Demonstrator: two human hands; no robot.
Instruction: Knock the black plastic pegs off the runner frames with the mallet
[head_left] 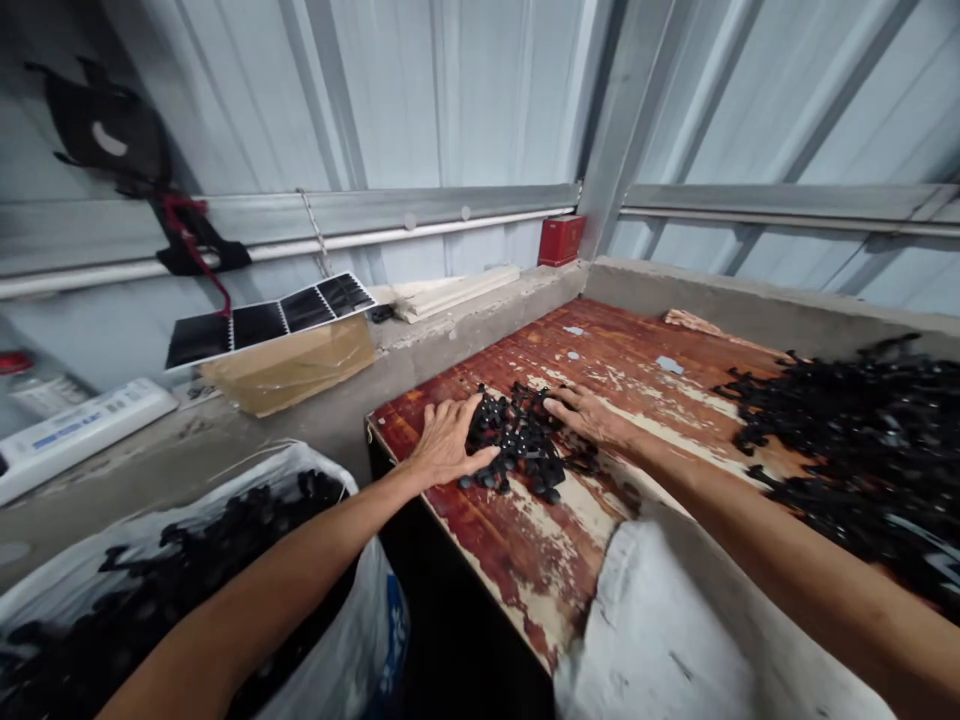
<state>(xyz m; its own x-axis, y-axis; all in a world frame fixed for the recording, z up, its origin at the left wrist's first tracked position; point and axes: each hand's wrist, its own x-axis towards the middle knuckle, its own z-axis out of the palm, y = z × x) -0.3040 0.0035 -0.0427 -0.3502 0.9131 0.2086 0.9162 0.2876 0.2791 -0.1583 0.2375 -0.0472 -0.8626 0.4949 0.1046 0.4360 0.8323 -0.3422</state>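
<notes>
A small heap of black plastic parts (517, 440) lies on the worn red-brown wooden table (495, 590), near its left edge. My left hand (448, 440) rests against the heap's left side, fingers spread and thumb stretched towards the parts. On the far right side of the heap, my right hand (589, 415) reaches in with its fingers extended, touching the parts. Neither hand is closed around a piece. The parts look like small knobbed pieces with stems; their exact kind cannot be made out.
A larger pile of black parts (862, 430) covers the table's right side. Below left stands a white sack (375, 620) full of similar parts. White cloth (652, 620) lies at the front. A cardboard box (300, 365) and a red tin (561, 240) sit on the concrete ledge.
</notes>
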